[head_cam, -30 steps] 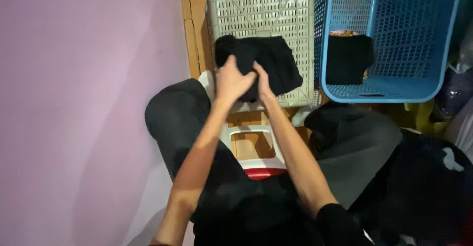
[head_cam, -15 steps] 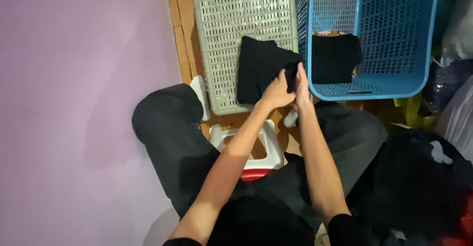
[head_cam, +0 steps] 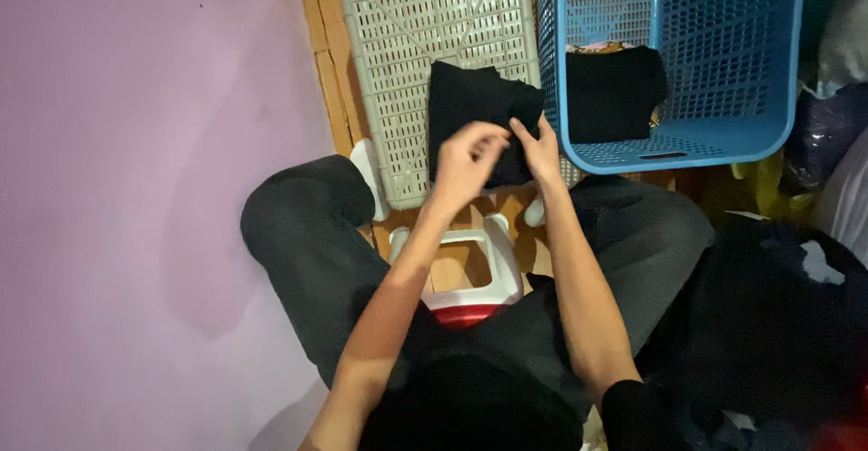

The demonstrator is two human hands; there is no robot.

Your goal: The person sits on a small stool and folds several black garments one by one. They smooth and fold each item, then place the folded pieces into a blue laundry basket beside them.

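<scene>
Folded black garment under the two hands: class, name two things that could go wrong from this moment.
The folded black garment lies on the white slatted crate, its lower edge near the crate's rim, so it might slide off. The left hand and right hand pinch only that lower edge, so lifting could undo the fold before the blue basket.

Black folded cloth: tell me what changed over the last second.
Both hands, left hand and right hand, carried the black folded cloth across the white crate toward the blue basket. They still grip its near edge. The dark cloth in the basket stayed put.
</scene>
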